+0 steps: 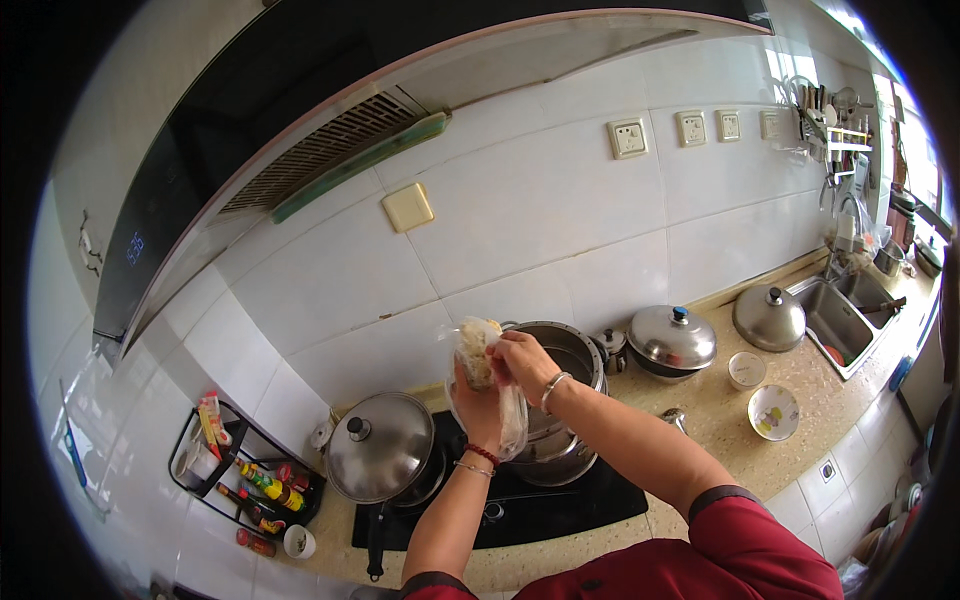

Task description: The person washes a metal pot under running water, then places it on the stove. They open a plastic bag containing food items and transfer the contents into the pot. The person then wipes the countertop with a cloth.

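A clear plastic bag (513,424) with pale, lumpy food (474,341) at its upper end is held up over the stove. My left hand (477,405) grips the bag and food from below. At the upper right side of the food, the fingers of my right hand (526,366) pinch the plastic. Right behind and below both hands stands a large steel steamer pot (589,352), its top uncovered. Part of the pot is hidden by my hands and the bag. What exactly the food is, I cannot tell.
A lidded wok (381,450) sits on the left of the black cooktop (525,517), its handle pointing towards me. Sauce bottles fill a black rack (217,450) at left. Rightward are a lidded pan (673,341), a steel lid (769,319), a patterned bowl (773,412) and the sink (840,322).
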The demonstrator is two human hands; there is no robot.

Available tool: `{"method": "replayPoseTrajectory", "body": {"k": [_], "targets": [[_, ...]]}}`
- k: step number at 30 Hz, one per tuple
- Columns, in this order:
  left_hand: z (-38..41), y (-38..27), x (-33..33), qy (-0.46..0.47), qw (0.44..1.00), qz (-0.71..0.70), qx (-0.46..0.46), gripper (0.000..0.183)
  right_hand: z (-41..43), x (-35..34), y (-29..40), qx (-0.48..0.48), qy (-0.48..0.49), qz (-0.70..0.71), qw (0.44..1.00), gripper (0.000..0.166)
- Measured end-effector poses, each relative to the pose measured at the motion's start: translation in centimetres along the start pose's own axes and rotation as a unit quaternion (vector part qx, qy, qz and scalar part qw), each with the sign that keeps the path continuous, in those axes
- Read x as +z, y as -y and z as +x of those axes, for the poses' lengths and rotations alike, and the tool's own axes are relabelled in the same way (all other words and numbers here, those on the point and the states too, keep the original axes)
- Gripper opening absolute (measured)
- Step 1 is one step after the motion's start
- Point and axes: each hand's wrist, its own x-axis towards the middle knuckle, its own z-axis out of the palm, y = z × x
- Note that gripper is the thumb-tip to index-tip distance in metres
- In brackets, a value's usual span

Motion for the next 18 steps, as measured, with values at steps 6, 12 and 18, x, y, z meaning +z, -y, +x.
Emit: {"method": "replayPoseTrajectory", "body": {"k": [6, 12, 18], "targets": [[-0.8, -2.7, 1.8, 0.106, 0.935, 0.336, 0.029, 0.073, 0.3, -4.8, 1.2, 0.062, -0.072, -0.082, 0.992, 0.019], [-1.2, -3.0, 3.4, 0.209, 0.871, 0.426, 0.127, 0.071, 0.5, -8.5, 0.9, -0.070, -0.138, -0.092, 0.984, 0.019], [-0.3, 1.0, 2.7, 0.349, 0.885, 0.280, 0.127, 0.086, 0.4, -6.8, 2.3, -0.196, -0.087, -0.260, 0.942, 0.024]]}}
